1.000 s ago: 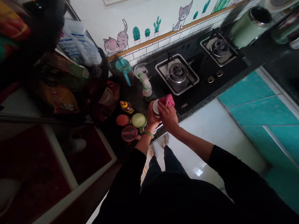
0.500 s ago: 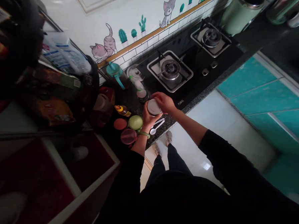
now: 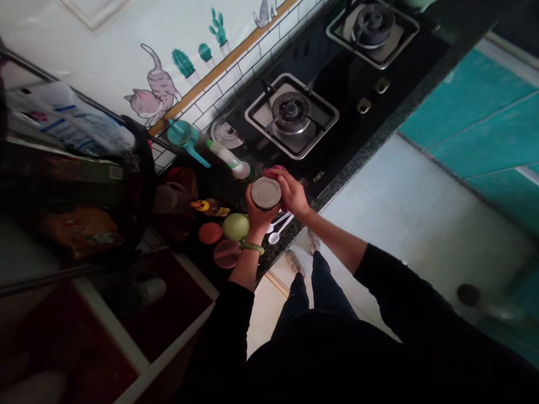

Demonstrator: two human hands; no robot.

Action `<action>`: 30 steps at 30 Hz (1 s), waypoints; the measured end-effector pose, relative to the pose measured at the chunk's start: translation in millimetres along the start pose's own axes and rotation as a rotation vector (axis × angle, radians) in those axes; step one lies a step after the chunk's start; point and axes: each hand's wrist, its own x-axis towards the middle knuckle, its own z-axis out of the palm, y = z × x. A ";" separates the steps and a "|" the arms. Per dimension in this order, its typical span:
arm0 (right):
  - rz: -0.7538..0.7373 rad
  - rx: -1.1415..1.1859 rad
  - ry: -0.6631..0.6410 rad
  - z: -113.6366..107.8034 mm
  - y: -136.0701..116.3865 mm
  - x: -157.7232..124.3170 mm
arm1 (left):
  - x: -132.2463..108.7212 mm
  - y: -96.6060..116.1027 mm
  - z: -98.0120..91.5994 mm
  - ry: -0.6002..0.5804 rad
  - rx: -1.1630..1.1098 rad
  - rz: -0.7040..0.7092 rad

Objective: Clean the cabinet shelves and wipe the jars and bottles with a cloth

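Grey-lidded jar (image 3: 266,193) sits over the counter edge (image 3: 343,176), gripped from below by the left hand (image 3: 256,216), fingers curled round it. The right hand (image 3: 292,194) presses a pink cloth (image 3: 275,169), mostly hidden, against its side. White lettering on the hob (image 3: 318,129) is unreadable.

jar lid (image 3: 266,193): grey-white
cloth (image 3: 275,169): pink
bangle (image 3: 251,247): green
spoons (image 3: 279,226): white
round lids (image 3: 235,226): green, orange, pink
cabinets (image 3: 485,123): turquoise
wall (image 3: 158,90): white, cats, cacti
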 end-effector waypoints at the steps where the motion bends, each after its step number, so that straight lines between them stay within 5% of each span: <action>1: 0.016 -0.078 0.074 2.8 0.4 -21.4 | 0.1 0.8 3.0 0.006 -0.007 0.005; 4: 0.074 -0.251 0.143 13.3 2.8 -71.3 | -1.5 4.0 17.1 0.079 -0.012 -0.001; 6: 0.055 -0.259 0.156 16.3 5.8 -75.1 | -5.3 5.6 26.6 0.150 0.016 -0.031; 12: -0.058 0.024 0.024 -14.8 16.5 19.5 | -11.0 11.2 12.6 0.150 0.343 -0.052; 16: -0.083 0.114 -0.267 -27.0 18.5 64.0 | 17.9 25.5 -10.6 0.003 0.509 0.175; 18: -0.080 0.104 -0.305 -22.2 16.6 66.0 | 32.5 31.7 -13.2 -0.106 0.535 0.249; 20: -0.094 0.071 -0.217 -12.3 14.2 53.8 | 39.5 34.7 -9.6 -0.120 0.548 0.265; 26: -0.047 0.056 0.239 17.6 18.4 -21.1 | 27.7 38.4 18.3 0.075 0.580 0.151; 30: -0.024 0.097 0.217 9.6 20.5 -16.4 | 14.3 50.0 20.4 0.076 0.631 0.091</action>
